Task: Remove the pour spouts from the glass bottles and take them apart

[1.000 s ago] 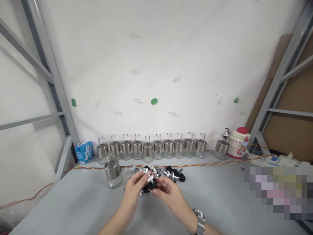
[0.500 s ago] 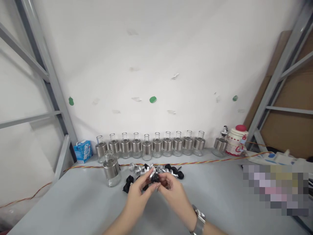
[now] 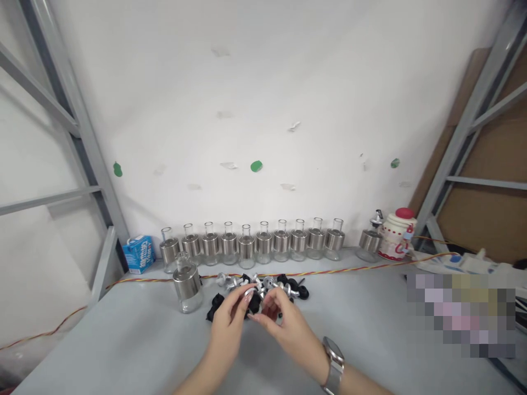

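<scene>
Above the middle of the table my left hand (image 3: 229,318) pinches a black-and-silver bottle pourer top (image 3: 254,303) between thumb and fingers. My right hand (image 3: 286,320) is close on its right side, fingers curled but apart; its thumb tip reaches the lower edge of the black part, and contact is unclear. Behind and under both hands lies a pile of silver spout pieces (image 3: 269,284) and black caps (image 3: 303,292). More black caps (image 3: 214,306) lie left of my left hand. A glass bottle with a metal sleeve (image 3: 187,282) stands uncapped farther left.
Several similar uncapped bottles (image 3: 246,247) line the wall. At their right stand a bottle with a spout top (image 3: 370,241) and a cream jar with a red lid (image 3: 397,236). A blue carton (image 3: 139,254) is at left; a twisted cable (image 3: 329,272) crosses the table.
My right fingers have spread away from the pourer top, while my left hand keeps hold of it. Both hands have shifted slightly left, and the piece has turned.
</scene>
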The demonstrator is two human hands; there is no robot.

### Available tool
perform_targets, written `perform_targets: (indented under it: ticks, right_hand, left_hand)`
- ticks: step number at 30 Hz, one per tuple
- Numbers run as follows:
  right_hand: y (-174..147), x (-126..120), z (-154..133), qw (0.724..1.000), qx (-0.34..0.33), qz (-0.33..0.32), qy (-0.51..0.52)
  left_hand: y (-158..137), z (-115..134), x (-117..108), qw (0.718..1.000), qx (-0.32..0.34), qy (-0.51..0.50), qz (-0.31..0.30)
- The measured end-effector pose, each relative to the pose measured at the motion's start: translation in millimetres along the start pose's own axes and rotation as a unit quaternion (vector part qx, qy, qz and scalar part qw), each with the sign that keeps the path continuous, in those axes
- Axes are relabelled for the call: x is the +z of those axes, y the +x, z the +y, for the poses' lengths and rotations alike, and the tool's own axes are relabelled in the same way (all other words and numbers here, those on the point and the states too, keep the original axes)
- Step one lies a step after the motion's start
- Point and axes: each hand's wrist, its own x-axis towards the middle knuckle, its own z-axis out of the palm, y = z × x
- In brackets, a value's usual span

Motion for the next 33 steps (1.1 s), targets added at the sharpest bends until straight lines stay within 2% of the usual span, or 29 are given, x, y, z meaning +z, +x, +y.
perform_targets:
  ticks: [3, 6, 10, 14, 18, 22, 27, 33]
  right_hand:
    - [3.1, -3.0, 1.5, 0.999, 0.020, -0.030, 0.039]
    - [6.4, -6.0, 4.5, 0.993, 0.049, -0.078, 0.068]
    - [7.1, -10.0, 6.9, 0.989, 0.083, -0.117, 0.045]
    - [5.6, -15.5, 6.3, 0.986, 0.091, -0.141, -0.003]
    - [7.0, -20.0, 3.9, 0.975, 0.093, -0.203, -0.016]
    - [10.5, -20.6, -2.9, 0.964, 0.102, -0.240, 0.062]
    - [11.7, -21.8, -12.3, 0.948, 0.159, -0.238, 0.136]
    - [10.0, -19.9, -9.1, 0.933, 0.198, -0.209, 0.218]
  left_hand:
    - [-1.3, -3.2, -0.7, 0.999, 0.019, 0.044, 0.003]
    - [-2.6, -9.5, -3.2, 0.990, 0.078, 0.117, -0.009]
    - [-3.9, -15.8, -6.0, 0.962, 0.152, 0.224, -0.031]
    - [-5.2, -14.3, -5.5, 0.951, 0.157, 0.264, -0.034]
    - [-7.2, -10.9, -4.8, 0.947, 0.158, 0.271, -0.065]
    - [-8.7, -6.3, -6.3, 0.941, 0.168, 0.275, -0.100]
    - [-12.3, 1.9, -4.5, 0.964, 0.109, 0.194, -0.143]
    - [-14.5, 0.4, 1.2, 0.982, 0.077, 0.110, -0.130]
